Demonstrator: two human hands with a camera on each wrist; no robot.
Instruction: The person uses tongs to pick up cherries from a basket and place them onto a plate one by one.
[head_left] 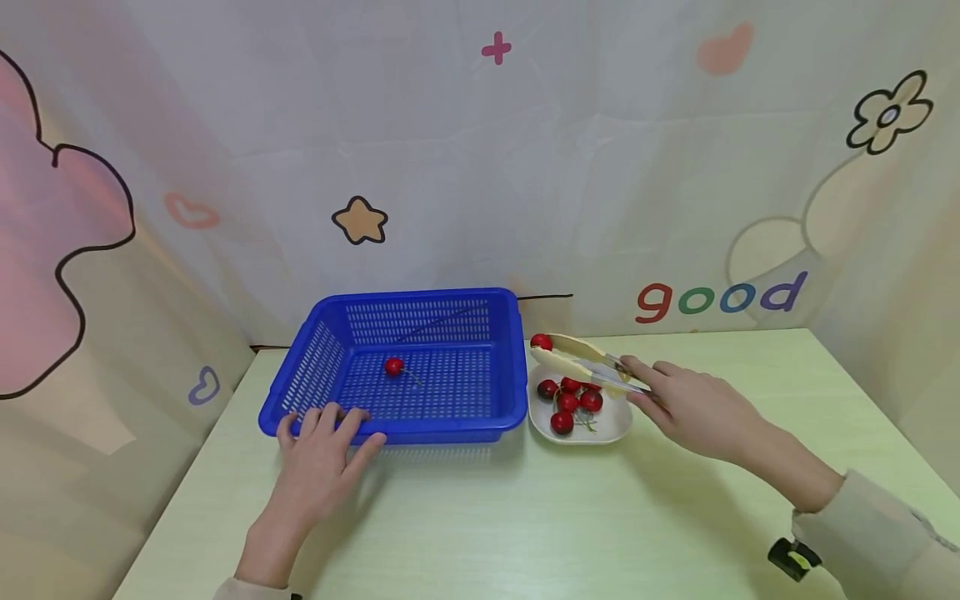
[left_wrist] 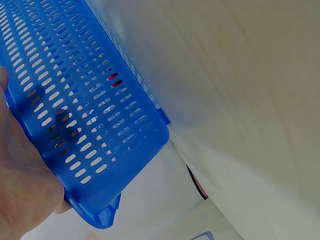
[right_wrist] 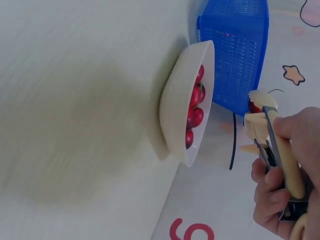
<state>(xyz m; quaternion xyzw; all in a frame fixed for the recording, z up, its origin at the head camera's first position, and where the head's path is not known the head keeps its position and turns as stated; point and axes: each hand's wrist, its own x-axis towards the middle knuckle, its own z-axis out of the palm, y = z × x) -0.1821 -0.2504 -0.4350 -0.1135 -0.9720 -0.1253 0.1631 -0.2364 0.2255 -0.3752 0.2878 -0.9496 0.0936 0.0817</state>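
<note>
My left hand (head_left: 317, 467) grips the near rim of a blue plastic basket (head_left: 450, 428) at its left part, fingers bent over the edge. On the basket's floor lies one red cherry (head_left: 393, 367) with its stem. My right hand (head_left: 701, 410) holds kitchen tongs (head_left: 558, 363) with cream-coloured tips, pointing left. Between those tips a cherry (head_left: 541, 342) is pinched, above the far left side of a white bowl (head_left: 618, 429) and close to the basket's right rim. Several dark red cherries (head_left: 567, 402) with stems sit in the bowl.
Basket and bowl stand side by side on a pale green table (head_left: 525, 517). Behind them hangs a printed curtain (head_left: 450, 167), with more fabric at both sides. A dark device (head_left: 793, 558) is strapped at the right cuff.
</note>
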